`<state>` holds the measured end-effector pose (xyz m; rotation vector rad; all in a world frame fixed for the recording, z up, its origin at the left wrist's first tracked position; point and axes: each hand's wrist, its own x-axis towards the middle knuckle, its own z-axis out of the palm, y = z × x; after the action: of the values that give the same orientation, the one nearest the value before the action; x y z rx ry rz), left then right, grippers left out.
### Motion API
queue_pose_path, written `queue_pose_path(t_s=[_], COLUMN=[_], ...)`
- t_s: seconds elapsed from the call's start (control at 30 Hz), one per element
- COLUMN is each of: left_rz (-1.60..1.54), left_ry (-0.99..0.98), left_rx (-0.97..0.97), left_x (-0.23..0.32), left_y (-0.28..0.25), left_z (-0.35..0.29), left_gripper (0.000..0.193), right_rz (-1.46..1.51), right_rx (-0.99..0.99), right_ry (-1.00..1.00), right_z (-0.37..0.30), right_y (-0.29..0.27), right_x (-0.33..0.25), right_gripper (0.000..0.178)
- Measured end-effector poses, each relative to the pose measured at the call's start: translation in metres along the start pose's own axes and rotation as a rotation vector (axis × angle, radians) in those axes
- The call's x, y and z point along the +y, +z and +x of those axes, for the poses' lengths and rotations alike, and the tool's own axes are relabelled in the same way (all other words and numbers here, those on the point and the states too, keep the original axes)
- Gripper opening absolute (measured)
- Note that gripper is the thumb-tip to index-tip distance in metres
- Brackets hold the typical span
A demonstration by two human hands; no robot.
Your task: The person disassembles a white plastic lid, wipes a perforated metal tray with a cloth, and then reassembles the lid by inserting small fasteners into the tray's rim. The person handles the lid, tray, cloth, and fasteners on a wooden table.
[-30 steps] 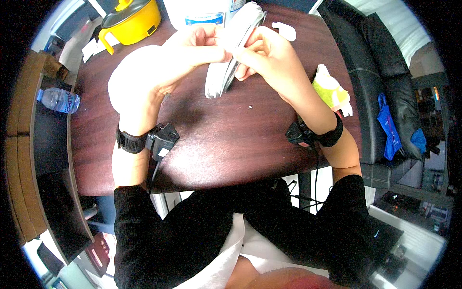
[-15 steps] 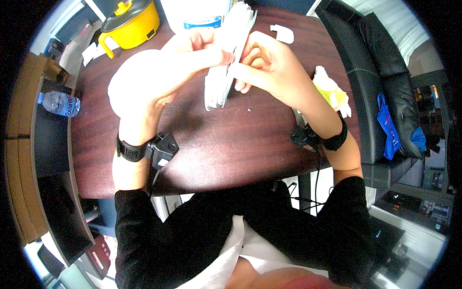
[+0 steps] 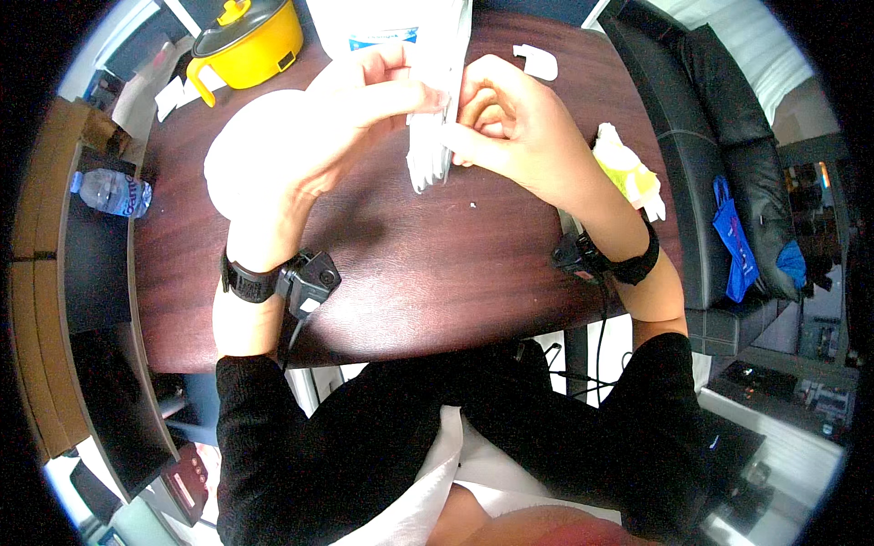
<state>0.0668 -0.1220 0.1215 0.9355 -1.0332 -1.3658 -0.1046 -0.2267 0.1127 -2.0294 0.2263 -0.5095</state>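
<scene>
Up close, both bare hands work at a white, flat, many-layered bundle point(image 3: 430, 136) of thin soft-looking sheets, lifted over the far half of a glossy red-brown wooden table point(image 3: 410, 273). Bundle stands nearly upright, lower end hanging between the hands; material uncertain from where I stand. Left hand point(image 3: 350, 114): thumb laid across the bundle, fingers bent behind, gripping its left side; back of the hand bleached by glare. Right hand point(image 3: 514, 127): fingers curled in, thumb tip against the bundle's right edge, pinching it. Each wrist wears a black strap carrying a small dark box. Beyond the left hand, a yellow pot with a black lid point(image 3: 246, 55); beside it, just behind the bundle, a large white container with a blue label point(image 3: 364, 18), partly covered. Past the right hand lies a small white plastic piece point(image 3: 539, 64); near the right forearm, a crumpled yellow-and-white packet point(image 3: 628, 173). Off right, a black leather sofa point(image 3: 696, 136) bears a bright blue bag point(image 3: 733, 241); off left, a clear plastic bottle point(image 3: 114, 194) lies on its side.
</scene>
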Motion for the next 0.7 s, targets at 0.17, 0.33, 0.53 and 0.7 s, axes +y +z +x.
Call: queue_pose_path(t_s=[0.17, 0.33, 0.53, 0.7], left_rz=[0.295, 0.706, 0.817, 0.811], left_ry=[0.143, 0.139, 0.128, 0.209], left_rx=[0.140, 0.251, 0.425, 0.318], left_x=[-0.004, 0.001, -0.005, -0.003], left_y=[0.002, 0.017, 0.009, -0.014], left_z=[-0.004, -0.004, -0.007, 0.000], left_gripper=[0.032, 0.040, 0.047, 0.048], right_rz=[-0.025, -0.086, -0.133, -0.653], right_rx=[0.050, 0.069, 0.023, 0.234], right_ry=[-0.065, -0.182, -0.160, -0.539], right_z=[0.005, 0.010, 0.013, 0.023], right_y=[0.001, 0.001, -0.001, -0.015], right_x=[0.002, 0.024, 0.014, 0.016], right_gripper=[0.024, 0.025, 0.034, 0.037])
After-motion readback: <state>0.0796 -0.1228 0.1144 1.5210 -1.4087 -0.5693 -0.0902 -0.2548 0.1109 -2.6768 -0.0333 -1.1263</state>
